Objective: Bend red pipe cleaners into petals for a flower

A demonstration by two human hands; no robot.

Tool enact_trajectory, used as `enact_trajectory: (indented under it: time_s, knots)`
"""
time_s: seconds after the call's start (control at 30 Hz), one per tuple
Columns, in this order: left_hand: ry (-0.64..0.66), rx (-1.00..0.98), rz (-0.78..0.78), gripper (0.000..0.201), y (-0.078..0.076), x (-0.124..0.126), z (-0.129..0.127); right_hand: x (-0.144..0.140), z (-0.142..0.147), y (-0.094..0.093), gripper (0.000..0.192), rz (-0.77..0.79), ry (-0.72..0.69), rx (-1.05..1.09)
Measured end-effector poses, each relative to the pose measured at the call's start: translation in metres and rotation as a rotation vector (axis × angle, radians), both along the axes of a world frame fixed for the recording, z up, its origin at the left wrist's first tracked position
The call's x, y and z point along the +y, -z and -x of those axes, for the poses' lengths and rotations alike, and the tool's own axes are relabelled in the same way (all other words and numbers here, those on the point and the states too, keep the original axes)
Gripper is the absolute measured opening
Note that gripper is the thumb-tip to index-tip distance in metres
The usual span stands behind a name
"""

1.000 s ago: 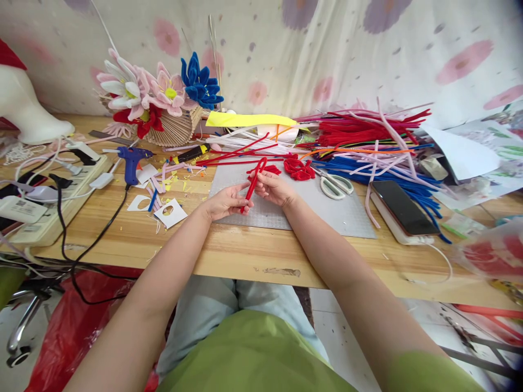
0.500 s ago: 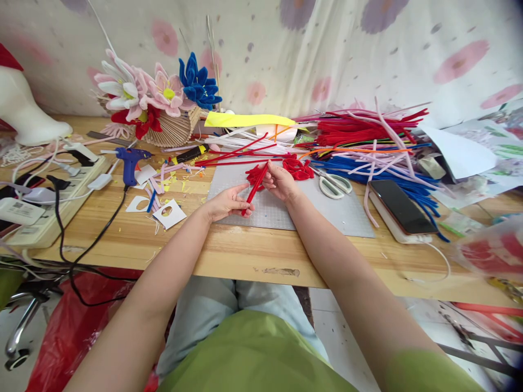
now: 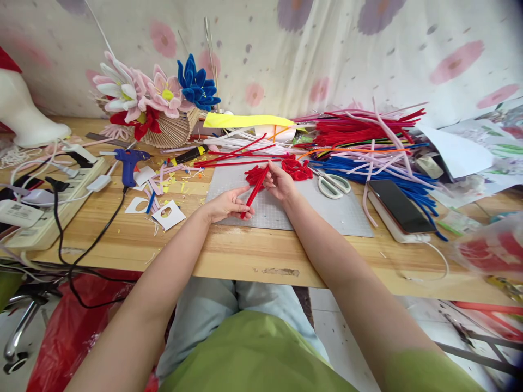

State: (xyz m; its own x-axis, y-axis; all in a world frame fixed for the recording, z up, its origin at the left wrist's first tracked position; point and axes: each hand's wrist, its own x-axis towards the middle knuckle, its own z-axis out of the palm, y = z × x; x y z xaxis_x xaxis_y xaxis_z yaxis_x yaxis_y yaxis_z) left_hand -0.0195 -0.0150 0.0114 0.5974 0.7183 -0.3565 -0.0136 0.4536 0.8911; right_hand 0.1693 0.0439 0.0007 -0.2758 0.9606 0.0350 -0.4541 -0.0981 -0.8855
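Observation:
A folded red pipe cleaner [image 3: 256, 193] slants between my two hands above the grey cutting mat [image 3: 347, 218]. My left hand [image 3: 229, 206] pinches its lower end between thumb and fingers. Its upper end is closed in the fingertips of my right hand [image 3: 279, 181]. Just behind my hands, shaped red pipe-cleaner pieces [image 3: 297, 167] lie heaped on the mat, partly hidden by my right hand. Scissors [image 3: 333, 185] with pale green-and-white handles rest to the right of that heap, blades pointing toward it.
Bundles of red [image 3: 363, 130] and blue pipe cleaners [image 3: 392, 174] lie at the back right, near a phone [image 3: 402, 207] on a white box. To the left are a blue glue gun [image 3: 129, 164], a power strip [image 3: 53, 207] with cables, and pipe-cleaner flowers [image 3: 163, 92].
Both hands keep their grip on the red pipe cleaner and have barely moved. The whole view has shifted very slightly.

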Motion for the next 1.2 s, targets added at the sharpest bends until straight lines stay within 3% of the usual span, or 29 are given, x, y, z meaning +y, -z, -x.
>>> enact_trajectory:
  time_s: [0.5,0.77,0.83,1.03,1.2]
  knots:
    - [0.063,-0.045,0.057,0.081,0.002,0.003,0.001,-0.005,0.019,0.001,0.039,-0.036,0.298,-0.013]
    - [0.012,-0.023,0.041,0.078,-0.002,0.004,0.008,-0.004,0.015,0.001,0.036,-0.012,0.316,-0.040]
    - [-0.079,0.038,0.001,0.065,-0.003,0.006,0.012,-0.005,0.013,0.002,0.035,-0.007,0.277,-0.079]
    - [-0.589,0.222,-0.198,0.030,0.000,0.019,0.030,-0.018,0.018,0.004,0.022,-0.003,0.121,-0.374]
    - [-0.653,-0.082,-0.062,0.017,0.000,0.029,0.048,-0.023,0.023,0.007,0.020,-0.080,-0.012,-0.561]
